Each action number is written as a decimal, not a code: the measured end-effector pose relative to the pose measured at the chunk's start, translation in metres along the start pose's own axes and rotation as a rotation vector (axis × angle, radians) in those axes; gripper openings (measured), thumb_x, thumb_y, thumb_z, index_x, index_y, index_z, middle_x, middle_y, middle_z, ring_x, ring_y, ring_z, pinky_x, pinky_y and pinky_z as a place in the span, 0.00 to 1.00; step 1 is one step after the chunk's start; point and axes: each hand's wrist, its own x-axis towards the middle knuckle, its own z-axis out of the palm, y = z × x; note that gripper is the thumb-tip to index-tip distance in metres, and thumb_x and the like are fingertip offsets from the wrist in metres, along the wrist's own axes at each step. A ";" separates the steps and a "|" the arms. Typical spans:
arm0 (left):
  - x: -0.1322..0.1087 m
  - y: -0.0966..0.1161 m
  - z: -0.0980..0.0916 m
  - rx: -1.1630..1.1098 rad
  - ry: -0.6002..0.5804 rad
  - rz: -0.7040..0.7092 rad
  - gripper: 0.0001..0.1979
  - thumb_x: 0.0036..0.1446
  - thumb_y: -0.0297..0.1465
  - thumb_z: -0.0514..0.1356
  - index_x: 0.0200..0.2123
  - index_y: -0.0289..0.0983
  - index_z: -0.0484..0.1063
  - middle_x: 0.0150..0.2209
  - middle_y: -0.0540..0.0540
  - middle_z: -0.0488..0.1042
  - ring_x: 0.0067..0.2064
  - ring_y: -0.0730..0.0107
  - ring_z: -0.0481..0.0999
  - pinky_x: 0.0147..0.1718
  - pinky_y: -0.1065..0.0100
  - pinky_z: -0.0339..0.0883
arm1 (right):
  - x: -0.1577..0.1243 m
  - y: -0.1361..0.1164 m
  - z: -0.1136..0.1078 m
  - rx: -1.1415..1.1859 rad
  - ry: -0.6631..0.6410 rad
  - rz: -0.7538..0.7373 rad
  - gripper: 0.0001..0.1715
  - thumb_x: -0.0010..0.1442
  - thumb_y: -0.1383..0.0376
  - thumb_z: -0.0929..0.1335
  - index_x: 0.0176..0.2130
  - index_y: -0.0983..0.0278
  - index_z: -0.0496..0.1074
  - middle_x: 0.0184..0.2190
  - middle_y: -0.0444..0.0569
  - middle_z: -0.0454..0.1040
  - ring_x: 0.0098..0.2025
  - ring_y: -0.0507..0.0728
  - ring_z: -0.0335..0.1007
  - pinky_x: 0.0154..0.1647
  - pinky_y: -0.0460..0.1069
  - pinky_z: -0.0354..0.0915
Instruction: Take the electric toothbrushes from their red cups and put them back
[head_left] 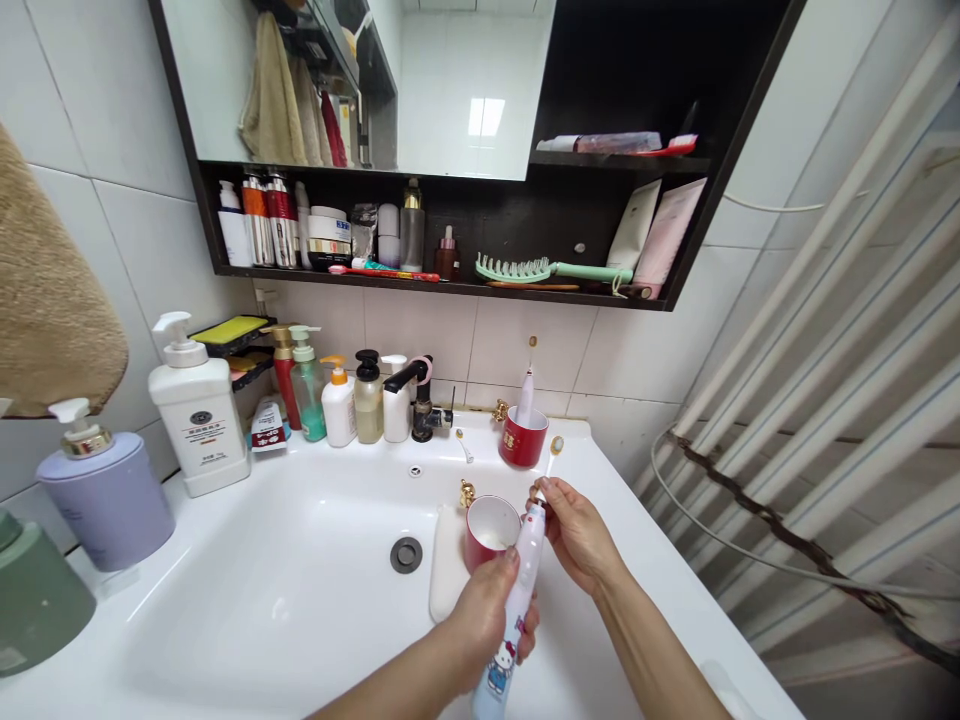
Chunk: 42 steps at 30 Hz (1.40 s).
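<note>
My left hand [484,612] is wrapped round the pale handle of an electric toothbrush [516,605], which has a cartoon cat printed low on it. At the top of that handle, my right hand [574,525] pinches a toothbrush head [554,455] by its lower stem, bristles upward. Whether the head is seated on the handle's shaft I cannot tell. Just behind my left hand is a red cup [484,525] with a gold handle, beside a white soap dish [448,575]. Another red cup [523,440] holds a second electric toothbrush [528,392]. A loose brush head [465,446] lies near the tap.
The white sink [315,560] spreads below, with its drain [406,555] at the middle. A black tap [424,400] stands at the back, several pump bottles [339,408] to its left. Overhead hangs a dark cabinet [510,220]; pipes [810,330] run along the right.
</note>
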 end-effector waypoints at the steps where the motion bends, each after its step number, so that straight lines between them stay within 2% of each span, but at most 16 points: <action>1: 0.001 -0.001 -0.001 0.034 0.021 0.041 0.24 0.38 0.53 0.43 0.22 0.35 0.54 0.13 0.55 0.57 0.11 0.83 0.54 0.13 0.76 0.44 | 0.000 0.000 0.000 -0.003 0.004 -0.007 0.11 0.41 0.58 0.65 0.20 0.64 0.62 0.17 0.40 0.61 0.19 0.47 0.55 0.23 0.45 0.55; 3: 0.002 -0.002 -0.002 0.059 0.038 0.071 0.24 0.38 0.53 0.42 0.22 0.35 0.54 0.13 0.55 0.57 0.11 0.83 0.54 0.12 0.76 0.44 | 0.001 0.001 0.001 -0.012 0.009 -0.011 0.11 0.41 0.58 0.65 0.20 0.64 0.62 0.17 0.40 0.61 0.19 0.47 0.55 0.23 0.44 0.55; 8: 0.003 0.000 -0.001 -0.083 -0.015 -0.058 0.26 0.38 0.53 0.40 0.22 0.35 0.54 0.13 0.55 0.56 0.11 0.84 0.54 0.13 0.76 0.43 | 0.001 0.004 0.002 -0.024 -0.001 0.021 0.11 0.42 0.58 0.64 0.19 0.64 0.62 0.15 0.40 0.60 0.18 0.47 0.55 0.21 0.44 0.54; 12: 0.001 0.003 -0.002 -0.033 -0.006 0.017 0.25 0.38 0.53 0.42 0.21 0.35 0.54 0.13 0.55 0.57 0.11 0.83 0.54 0.13 0.76 0.43 | 0.000 0.004 0.003 -0.029 0.000 0.006 0.11 0.42 0.59 0.64 0.19 0.65 0.62 0.15 0.41 0.61 0.19 0.47 0.55 0.21 0.43 0.53; 17: -0.001 0.005 -0.003 -0.109 -0.078 -0.084 0.26 0.38 0.54 0.39 0.22 0.34 0.55 0.13 0.55 0.56 0.11 0.84 0.54 0.13 0.77 0.43 | 0.000 0.006 0.002 -0.040 0.003 0.006 0.12 0.43 0.59 0.63 0.19 0.65 0.62 0.14 0.40 0.60 0.18 0.46 0.53 0.20 0.43 0.52; 23: 0.004 0.001 -0.008 0.098 0.007 0.159 0.21 0.42 0.49 0.43 0.22 0.35 0.54 0.13 0.54 0.58 0.11 0.83 0.55 0.11 0.77 0.45 | 0.000 0.006 0.005 -0.116 0.042 -0.029 0.13 0.43 0.58 0.63 0.18 0.65 0.61 0.15 0.40 0.61 0.19 0.47 0.54 0.21 0.43 0.52; 29: 0.000 0.006 -0.005 -0.001 -0.085 0.035 0.25 0.41 0.52 0.39 0.21 0.34 0.55 0.13 0.54 0.57 0.11 0.83 0.55 0.12 0.77 0.46 | -0.003 0.005 0.009 -0.153 0.084 -0.073 0.14 0.44 0.56 0.62 0.18 0.65 0.59 0.13 0.38 0.56 0.17 0.46 0.50 0.18 0.43 0.50; 34: 0.002 0.004 -0.006 0.100 -0.023 0.179 0.22 0.42 0.49 0.42 0.21 0.34 0.55 0.13 0.54 0.57 0.11 0.83 0.55 0.11 0.77 0.46 | -0.004 0.006 0.008 -0.265 0.125 -0.159 0.15 0.44 0.57 0.62 0.17 0.65 0.59 0.13 0.38 0.55 0.17 0.46 0.48 0.18 0.43 0.50; 38: 0.004 0.004 -0.008 0.110 -0.055 0.187 0.21 0.43 0.49 0.41 0.22 0.35 0.54 0.13 0.55 0.57 0.11 0.82 0.55 0.11 0.77 0.47 | -0.006 0.006 0.009 -0.246 0.128 -0.158 0.13 0.45 0.57 0.61 0.22 0.65 0.62 0.14 0.38 0.55 0.17 0.46 0.49 0.18 0.43 0.51; 40: 0.006 0.006 -0.010 0.142 -0.029 0.234 0.20 0.44 0.48 0.42 0.22 0.35 0.54 0.13 0.54 0.57 0.12 0.82 0.55 0.12 0.76 0.48 | -0.009 0.006 0.012 -0.262 0.088 -0.154 0.13 0.45 0.57 0.60 0.26 0.65 0.63 0.15 0.39 0.58 0.18 0.47 0.52 0.20 0.43 0.53; 42: 0.007 0.009 -0.012 0.200 0.020 0.305 0.19 0.45 0.46 0.42 0.21 0.35 0.54 0.14 0.54 0.58 0.13 0.82 0.56 0.13 0.76 0.49 | -0.013 0.006 0.015 -0.303 -0.020 -0.146 0.15 0.44 0.58 0.62 0.31 0.65 0.63 0.19 0.40 0.62 0.22 0.48 0.56 0.24 0.44 0.56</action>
